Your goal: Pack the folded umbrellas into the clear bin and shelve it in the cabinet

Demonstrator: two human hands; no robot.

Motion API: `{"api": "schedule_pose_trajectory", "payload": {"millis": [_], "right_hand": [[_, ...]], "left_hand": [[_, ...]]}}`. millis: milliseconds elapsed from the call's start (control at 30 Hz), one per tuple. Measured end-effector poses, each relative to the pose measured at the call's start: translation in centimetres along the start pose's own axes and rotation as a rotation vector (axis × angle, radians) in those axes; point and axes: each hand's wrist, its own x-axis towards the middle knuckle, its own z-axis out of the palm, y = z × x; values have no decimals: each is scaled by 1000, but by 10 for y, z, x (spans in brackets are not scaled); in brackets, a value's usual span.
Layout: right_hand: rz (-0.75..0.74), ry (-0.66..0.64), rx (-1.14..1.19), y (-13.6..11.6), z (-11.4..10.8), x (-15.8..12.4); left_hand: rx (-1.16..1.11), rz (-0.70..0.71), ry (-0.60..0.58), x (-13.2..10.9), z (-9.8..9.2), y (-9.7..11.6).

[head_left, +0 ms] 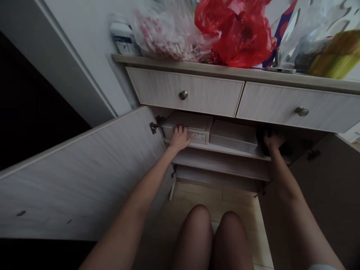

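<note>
My left hand [180, 137] lies over the front top edge of a white plastic storage box [186, 125], its fingers curled onto the lid. The box sits on a cabinet shelf [219, 150]. A second, grey-white flat box [233, 137] stands to its right, not touching my hands. My right hand [274, 140] reaches into the shadow at the right of the shelf, against a dark object [284, 148]. Its fingers are hidden in the dark, and what that object is cannot be told.
Both cabinet doors [75, 168] swing open toward me, left and right. Above the shelf are two drawers with metal knobs [183, 95]. On the cabinet top lie a red plastic bag [236, 35] and other bags. My knees and a tiled floor show below.
</note>
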Motion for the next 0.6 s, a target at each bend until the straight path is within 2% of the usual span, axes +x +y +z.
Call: {"api": "schedule_pose_trajectory", "payload": {"millis": [67, 133, 200, 300, 433, 533, 600], "right_hand": [[-316, -26, 70, -14, -3, -19], [-613, -121, 44, -26, -6, -41], [-776, -208, -60, -33, -8, -58], [-809, -287, -160, -31, -12, -65], [-805, -350, -191, -29, -20, -52], [-802, -267, -175, -36, -30, -57], [-736, -149, -46, -40, -41, -77]], "left_hand": [[7, -3, -5, 0, -1, 0], [21, -6, -12, 1, -2, 1], [27, -7, -16, 1, -3, 1], [16, 0, -28, 2, -6, 0], [12, 22, -61, 3, -12, 0], [15, 17, -107, 4, -17, 1], [-12, -7, -145, 4, -21, 4]]}}
